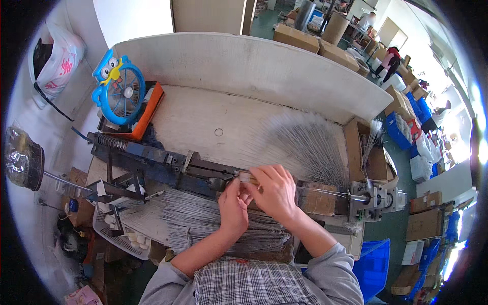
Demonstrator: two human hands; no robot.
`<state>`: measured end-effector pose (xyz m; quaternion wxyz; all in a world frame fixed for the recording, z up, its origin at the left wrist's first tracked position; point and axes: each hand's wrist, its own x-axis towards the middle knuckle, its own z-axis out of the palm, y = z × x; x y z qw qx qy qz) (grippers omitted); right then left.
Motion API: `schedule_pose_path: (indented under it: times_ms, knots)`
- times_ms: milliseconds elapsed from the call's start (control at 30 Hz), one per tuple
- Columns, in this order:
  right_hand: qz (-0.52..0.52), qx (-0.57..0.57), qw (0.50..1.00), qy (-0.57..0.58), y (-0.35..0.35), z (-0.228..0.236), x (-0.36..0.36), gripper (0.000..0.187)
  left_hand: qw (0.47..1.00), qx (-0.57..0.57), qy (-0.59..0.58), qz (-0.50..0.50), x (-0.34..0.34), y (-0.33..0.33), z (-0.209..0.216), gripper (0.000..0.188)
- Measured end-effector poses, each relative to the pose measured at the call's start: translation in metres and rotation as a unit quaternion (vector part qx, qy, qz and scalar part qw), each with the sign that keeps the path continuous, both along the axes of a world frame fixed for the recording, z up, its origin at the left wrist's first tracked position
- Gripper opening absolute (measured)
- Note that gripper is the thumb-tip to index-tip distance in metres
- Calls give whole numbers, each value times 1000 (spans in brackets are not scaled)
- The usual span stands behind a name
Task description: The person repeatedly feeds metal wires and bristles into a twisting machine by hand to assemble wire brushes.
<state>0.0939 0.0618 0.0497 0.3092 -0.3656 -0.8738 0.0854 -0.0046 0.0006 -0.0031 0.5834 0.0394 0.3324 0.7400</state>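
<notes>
My left hand is closed in a pinch at the middle of a long dark metal bench machine. What its fingertips hold is hidden. My right hand comes in from the right, fingers bent round a small whitish piece on the machine's line. The two hands nearly touch. Just below them, along the near side of the machine, lies a thick bundle of thin grey metal wires. To the right, thin wires run over a brown block toward a metal chuck-like unit.
A fan of loose wires spreads over the worktable, beside an open cardboard box. A blue toy-shaped fan stands in an orange box. A white basket and a blue bin flank me below.
</notes>
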Motion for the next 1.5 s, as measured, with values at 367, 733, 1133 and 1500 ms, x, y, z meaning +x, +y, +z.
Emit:
schedule_pose_path:
  times_ms: [367, 733, 1133, 1500]
  knots:
    - [55, 19, 998, 14, 8, -4, 19, 25, 999, 1, 33, 39, 10, 5, -4, 10]
    - [76, -118, 986, 89, -28, -15, 21, 20, 998, 35, 27, 46, 9, 5, 3, 15]
    - [44, -340, 932, 114, -16, -26, 12, 42, 999, -28, 14, 29, 9, 1, -4, 20]
    - [83, -420, 899, 95, -25, -8, 17, 34, 997, -30, -61, 23, 4, 3, -5, 23]
